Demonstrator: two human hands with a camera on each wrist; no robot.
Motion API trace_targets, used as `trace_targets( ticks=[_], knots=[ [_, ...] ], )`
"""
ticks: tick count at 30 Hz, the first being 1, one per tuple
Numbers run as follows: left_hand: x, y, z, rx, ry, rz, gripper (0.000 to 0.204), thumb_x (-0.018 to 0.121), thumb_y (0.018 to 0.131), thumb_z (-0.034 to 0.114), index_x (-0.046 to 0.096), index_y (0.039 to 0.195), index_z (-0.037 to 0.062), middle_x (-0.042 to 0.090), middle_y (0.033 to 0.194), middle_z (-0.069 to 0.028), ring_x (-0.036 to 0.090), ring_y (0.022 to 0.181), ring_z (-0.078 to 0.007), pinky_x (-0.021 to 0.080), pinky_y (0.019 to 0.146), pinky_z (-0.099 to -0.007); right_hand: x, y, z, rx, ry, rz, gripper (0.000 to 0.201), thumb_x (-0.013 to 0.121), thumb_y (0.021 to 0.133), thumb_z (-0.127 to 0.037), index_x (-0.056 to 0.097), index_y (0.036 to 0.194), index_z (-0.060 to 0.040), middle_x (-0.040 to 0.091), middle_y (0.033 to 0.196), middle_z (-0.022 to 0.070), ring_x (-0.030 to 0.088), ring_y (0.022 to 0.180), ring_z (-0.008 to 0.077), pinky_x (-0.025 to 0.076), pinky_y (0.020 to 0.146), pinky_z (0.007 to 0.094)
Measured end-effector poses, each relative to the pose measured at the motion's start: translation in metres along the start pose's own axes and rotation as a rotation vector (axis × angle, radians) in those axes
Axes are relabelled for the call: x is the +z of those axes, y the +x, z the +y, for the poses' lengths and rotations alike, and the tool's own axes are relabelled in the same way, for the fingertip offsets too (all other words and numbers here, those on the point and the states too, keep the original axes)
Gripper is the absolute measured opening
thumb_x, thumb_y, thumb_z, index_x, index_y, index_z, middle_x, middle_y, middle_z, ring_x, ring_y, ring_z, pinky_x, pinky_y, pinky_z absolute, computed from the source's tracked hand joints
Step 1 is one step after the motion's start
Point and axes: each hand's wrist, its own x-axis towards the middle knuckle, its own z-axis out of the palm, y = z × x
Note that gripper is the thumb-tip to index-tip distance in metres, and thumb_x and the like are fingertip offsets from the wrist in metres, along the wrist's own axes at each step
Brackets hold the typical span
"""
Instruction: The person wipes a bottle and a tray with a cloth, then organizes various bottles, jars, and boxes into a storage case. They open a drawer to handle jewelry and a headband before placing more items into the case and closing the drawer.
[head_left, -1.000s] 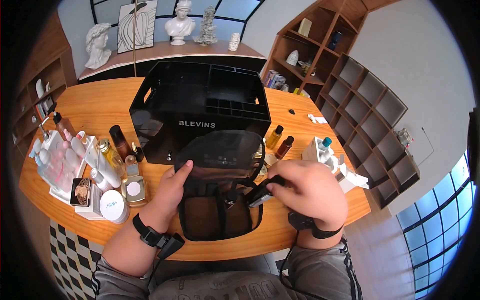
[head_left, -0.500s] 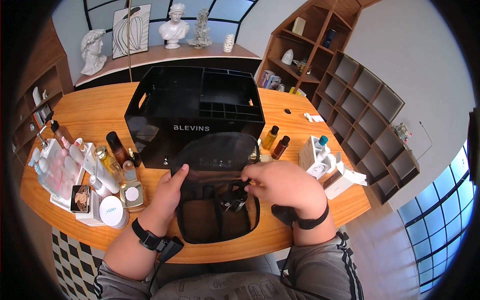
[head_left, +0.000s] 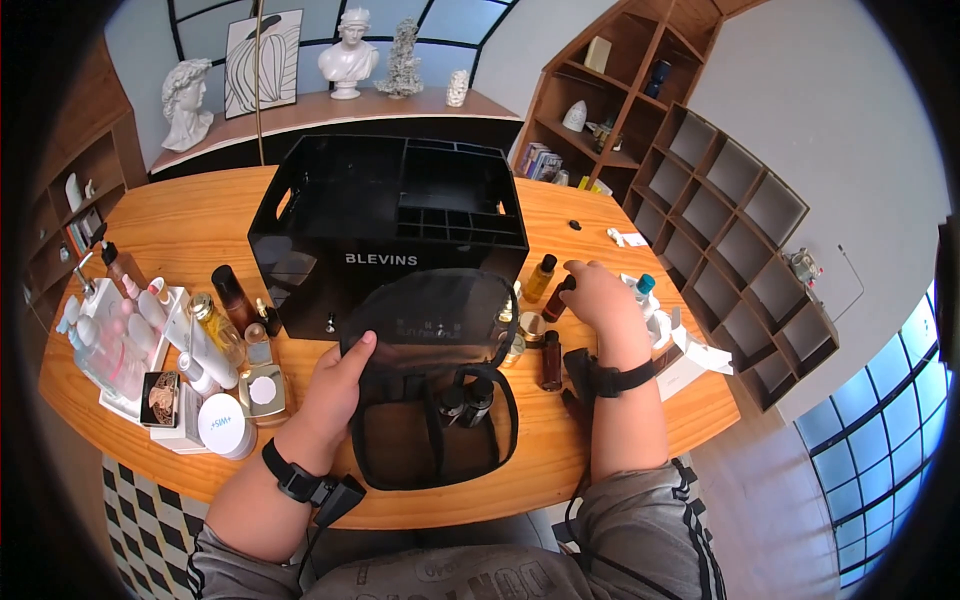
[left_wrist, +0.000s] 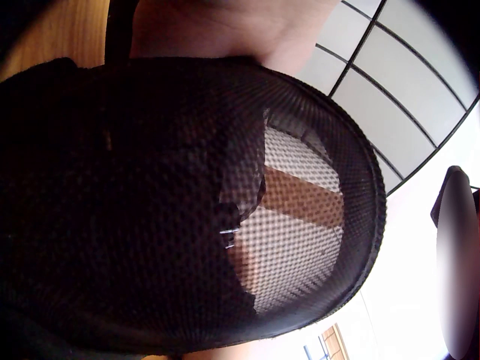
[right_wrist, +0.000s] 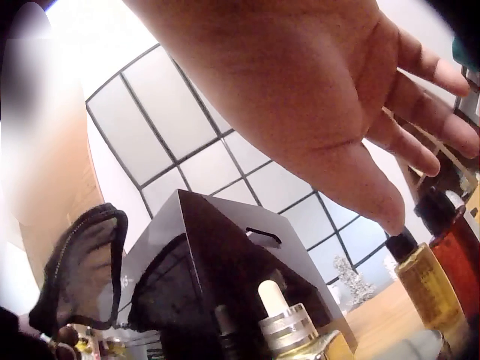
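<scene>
Black mesh bag (head_left: pixel 398 435) holding two dark bottles (head_left: pixel 479 400) while right hand (head_left: pixel 606 302) is hovering elsewhere

The right hand is no longer working at the bag, as it was half a second ago; it is now hanging over the table (head_left: pixel 200 205) beyond. A maroon bottle (head_left: pixel 611 452) (right_wrist: pixel 459 259) is standing beneath its fingertips, a yellow bottle (head_left: pixel 540 280) just beside. Another brown bottle (head_left: pixel 551 364), hidden earlier, is now showing near the wrist. The right thumb and fingers are spreading wide, holding nothing; whether any is touching a cap cannot be told. The left hand (head_left: pixel 328 392) is still pinching the bag's raised lid (head_left: pixel 430 300), thumb in front. The dark bottles are standing in the right compartment. The right forearm is stretching forward.
</scene>
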Motion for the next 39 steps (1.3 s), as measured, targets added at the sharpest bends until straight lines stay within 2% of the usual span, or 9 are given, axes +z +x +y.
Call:
trace_targets(
  ticks=[6,15,21,24,27,30,33,34,39],
  knots=[
    [0.0,0.0,0.0,-0.003,0.017,0.013,0.035,0.056,0.1,0.033,0.066,0.102,-0.0006,0.069,0.101,-0.0087,0.065,0.093,-0.0178,0.051,0.087,-0.0314,0.003,0.008,-0.003,0.077,0.028,-0.105,0.035,0.067,0.084,-0.018,0.062,0.117,-0.0063,0.069,0.108,0.0166,0.064,0.105,0.0324,0.052,0.087,0.0402],
    [0.001,0.0,0.001,0.0,0.013,0.008,0.033,0.055,0.101,0.031,0.066,0.104,0.0,0.069,0.101,-0.0082,0.065,0.094,-0.0176,0.051,0.087,-0.0308,0.009,0.014,0.008,0.03,0.07,-0.093,0.026,0.064,0.083,-0.013,0.061,0.108,-0.0064,0.069,0.102,0.0179,0.067,0.097,0.0354,0.053,0.08,0.0431],
    [0.004,-0.004,0.005,-0.018,0.013,0.009,0.034,0.054,0.101,0.031,0.066,0.106,-0.0005,0.069,0.104,-0.008,0.066,0.095,-0.0175,0.051,0.088,-0.0299,-0.017,0.002,0.001,0.069,0.15,0.063,0.026,0.068,0.084,-0.021,0.06,0.106,-0.0098,0.069,0.093,0.0178,0.065,0.094,0.0373,0.05,0.077,0.0441],
    [0.003,-0.004,0.005,-0.019,0.014,0.004,0.034,0.054,0.101,0.031,0.065,0.108,-0.0007,0.069,0.105,-0.0079,0.066,0.095,-0.0176,0.051,0.088,-0.0298,-0.042,-0.023,-0.006,-0.045,0.26,0.31,0.019,0.063,0.086,-0.019,0.06,0.099,-0.0065,0.066,0.078,0.0174,0.066,0.078,0.0331,0.05,0.068,0.0412],
    [0.001,-0.003,0.004,-0.026,0.016,0.002,0.034,0.055,0.101,0.031,0.065,0.11,-0.0006,0.069,0.105,-0.0077,0.066,0.096,-0.0176,0.051,0.088,-0.0298,-0.078,-0.064,-0.023,-0.099,0.537,0.347,0.016,0.067,0.084,-0.015,0.059,0.094,-0.0056,0.058,0.066,0.0116,0.058,0.062,0.0249,0.045,0.059,0.0343],
    [0.003,-0.003,0.004,-0.026,0.013,0.011,0.034,0.055,0.101,0.031,0.064,0.112,-0.0006,0.069,0.106,-0.0078,0.066,0.097,-0.0177,0.051,0.088,-0.0298,-0.088,-0.097,-0.029,-0.422,0.791,0.313,0.014,0.069,0.083,-0.009,0.059,0.092,-0.0052,0.05,0.063,0.0077,0.048,0.056,0.0187,0.038,0.055,0.0298],
    [0.002,-0.003,0.005,-0.024,0.025,0.001,0.035,0.055,0.101,0.031,0.064,0.113,-0.0007,0.069,0.108,-0.0079,0.066,0.097,-0.0179,0.051,0.089,-0.0299,-0.098,-0.119,-0.033,-0.59,0.741,0.116,0.013,0.069,0.082,-0.008,0.061,0.092,-0.0061,0.052,0.066,0.0071,0.052,0.057,0.0207,0.04,0.054,0.0311],
    [0.002,-0.003,0.004,-0.024,0.022,0.001,0.035,0.055,0.101,0.031,0.064,0.114,-0.0009,0.069,0.108,-0.008,0.066,0.097,-0.018,0.051,0.089,-0.0299,-0.1,-0.123,-0.034,-0.632,0.677,0.115,0.014,0.069,0.081,-0.009,0.061,0.092,-0.0068,0.056,0.07,0.008,0.056,0.06,0.0257,0.043,0.056,0.034],
    [0.003,-0.002,0.004,-0.02,0.01,0.005,0.035,0.054,0.101,0.03,0.063,0.114,-0.0014,0.069,0.109,-0.0086,0.066,0.098,-0.0182,0.051,0.089,-0.0303,-0.106,-0.128,-0.04,-0.871,0.518,0.006,0.015,0.07,0.08,-0.011,0.062,0.092,-0.0084,0.061,0.077,0.0093,0.062,0.071,0.0314,0.048,0.061,0.0402]
  ],
)
